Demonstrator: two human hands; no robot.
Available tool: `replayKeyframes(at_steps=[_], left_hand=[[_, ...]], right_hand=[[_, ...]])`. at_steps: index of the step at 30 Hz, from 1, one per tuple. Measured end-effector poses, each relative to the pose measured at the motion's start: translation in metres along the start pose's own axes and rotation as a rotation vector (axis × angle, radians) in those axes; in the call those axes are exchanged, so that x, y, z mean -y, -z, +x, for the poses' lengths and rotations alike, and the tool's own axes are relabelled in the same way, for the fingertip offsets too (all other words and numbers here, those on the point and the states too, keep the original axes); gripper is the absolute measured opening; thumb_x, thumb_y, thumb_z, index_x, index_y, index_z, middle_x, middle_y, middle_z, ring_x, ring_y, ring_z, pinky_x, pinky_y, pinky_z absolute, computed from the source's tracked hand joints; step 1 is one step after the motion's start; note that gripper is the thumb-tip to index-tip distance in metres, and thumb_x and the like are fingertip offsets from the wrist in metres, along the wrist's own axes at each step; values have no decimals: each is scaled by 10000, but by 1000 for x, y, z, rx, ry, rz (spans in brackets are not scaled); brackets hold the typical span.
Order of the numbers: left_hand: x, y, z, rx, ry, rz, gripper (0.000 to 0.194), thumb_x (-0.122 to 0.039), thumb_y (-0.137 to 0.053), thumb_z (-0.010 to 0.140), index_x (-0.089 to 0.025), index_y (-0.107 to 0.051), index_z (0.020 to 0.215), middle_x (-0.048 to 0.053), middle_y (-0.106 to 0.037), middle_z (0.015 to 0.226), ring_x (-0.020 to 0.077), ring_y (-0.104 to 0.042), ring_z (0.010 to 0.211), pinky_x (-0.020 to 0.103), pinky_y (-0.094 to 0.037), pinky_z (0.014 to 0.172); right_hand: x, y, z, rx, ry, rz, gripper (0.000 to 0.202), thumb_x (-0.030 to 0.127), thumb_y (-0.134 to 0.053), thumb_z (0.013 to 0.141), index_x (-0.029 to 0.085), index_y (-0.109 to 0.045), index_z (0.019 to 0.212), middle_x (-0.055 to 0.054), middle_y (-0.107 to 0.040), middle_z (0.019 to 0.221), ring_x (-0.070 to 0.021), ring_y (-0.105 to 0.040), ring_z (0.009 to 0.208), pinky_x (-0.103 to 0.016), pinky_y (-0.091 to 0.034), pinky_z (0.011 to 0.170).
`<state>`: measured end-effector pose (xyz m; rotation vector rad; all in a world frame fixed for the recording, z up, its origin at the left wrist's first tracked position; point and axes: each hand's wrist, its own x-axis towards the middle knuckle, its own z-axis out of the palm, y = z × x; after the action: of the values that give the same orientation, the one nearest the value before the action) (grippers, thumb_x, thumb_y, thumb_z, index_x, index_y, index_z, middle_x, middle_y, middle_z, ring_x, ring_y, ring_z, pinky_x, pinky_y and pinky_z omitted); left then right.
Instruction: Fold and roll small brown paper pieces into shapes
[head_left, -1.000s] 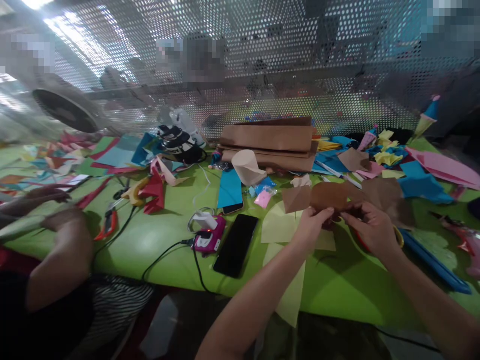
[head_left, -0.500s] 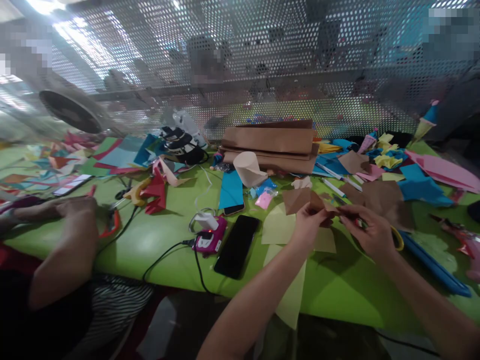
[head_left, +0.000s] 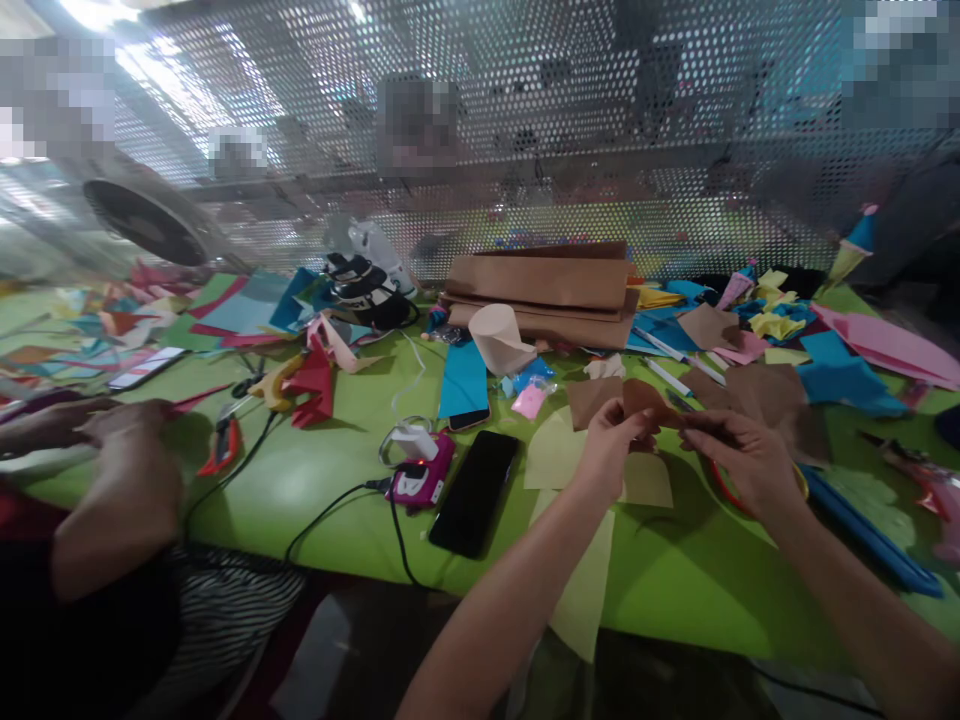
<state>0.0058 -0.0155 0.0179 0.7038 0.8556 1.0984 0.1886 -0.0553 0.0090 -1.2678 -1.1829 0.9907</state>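
Observation:
My left hand (head_left: 615, 440) pinches a small piece of brown paper (head_left: 643, 398) above the table. My right hand (head_left: 739, 450) has its fingertips closed on the right end of the same paper. Scissors with red and yellow handles (head_left: 726, 492) lie under and beside my right hand, partly hidden by it. Below my left hand are sheets of pale yellow paper (head_left: 555, 455), one of which hangs past the table's front edge. Another brown scrap (head_left: 592, 400) is just left of the held paper.
Left of my arm are a black phone (head_left: 475, 495) and a magenta power strip (head_left: 421, 470) with cables. Folded brown paper (head_left: 536, 280) stands at the back by a perforated metal screen. A blue tray-like object (head_left: 870, 535) lies at right. A co-worker's arm (head_left: 135, 470) rests at left.
The brown paper has turned up and shows more of its face. My fingers have shifted slightly on it, and more of the red scissor handle shows. The co-worker's hands moved left.

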Motion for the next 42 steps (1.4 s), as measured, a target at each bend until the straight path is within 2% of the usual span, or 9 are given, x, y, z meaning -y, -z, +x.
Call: replayKeyframes(at_steps=[4,8,12,17,20,26,34,38,42], left_hand=[[-4,5,5,-20,-128,99,616,-326,-959,620,-211,-622,1122,8,-714,936,136,-658,743,248,-516,669],[-16,14,8,123,-329,258,866,-220,-985,598,-253,-608,1377,94,-708,1249,229,-700,1045,323,-555,886],[-27,19,2,216,-433,525,643,-249,-958,705,-269,-710,1298,127,-712,1336,321,-676,1220,388,-525,1010],[-33,17,-6,217,-440,633,534,-273,-961,711,-259,-727,1191,109,-765,1192,341,-705,1163,400,-520,1017],[-34,16,-9,263,-433,650,565,-227,-974,674,-250,-730,1184,102,-765,1206,337,-707,1176,397,-515,1044],[-26,15,-7,280,-399,563,514,-250,-926,765,-240,-733,1241,119,-778,1230,311,-730,1167,398,-539,1041],[-19,11,-1,236,-318,501,233,-250,-853,824,-203,-781,1040,103,-816,1053,248,-743,967,383,-573,927],[-19,11,1,178,-267,425,227,-273,-876,788,-195,-765,970,87,-809,1015,219,-724,917,350,-569,872],[-19,12,3,128,-238,392,295,-316,-898,766,-187,-770,999,71,-795,962,188,-693,822,316,-551,793]], right_hand=[[6,0,3,-6,-46,36,402,556,-966,686,265,-866,944,-51,-810,824,-199,-715,717,-353,-621,679],[10,2,6,-2,-111,73,434,576,-997,616,256,-866,877,-43,-794,780,-168,-686,659,-308,-595,619],[8,8,9,7,-152,98,430,572,-1001,609,242,-854,841,-41,-779,749,-166,-686,649,-300,-596,613],[4,14,12,15,-175,127,395,536,-994,634,233,-832,828,-42,-775,732,-171,-691,659,-289,-583,605],[4,14,12,11,-187,153,372,515,-989,642,234,-817,813,-35,-767,710,-163,-681,623,-279,-554,576],[6,14,11,11,-190,164,352,492,-970,657,233,-783,803,-14,-733,660,-148,-629,569,-271,-487,523],[7,12,11,55,-195,210,387,540,-944,723,240,-803,923,-21,-744,728,-150,-649,633,-267,-505,560],[8,13,11,-15,-88,225,378,521,-922,782,282,-815,1055,-19,-758,886,-147,-663,727,-292,-566,677],[9,12,10,-57,25,128,351,526,-934,761,299,-817,1001,-27,-757,932,-184,-670,812,-343,-585,747]])
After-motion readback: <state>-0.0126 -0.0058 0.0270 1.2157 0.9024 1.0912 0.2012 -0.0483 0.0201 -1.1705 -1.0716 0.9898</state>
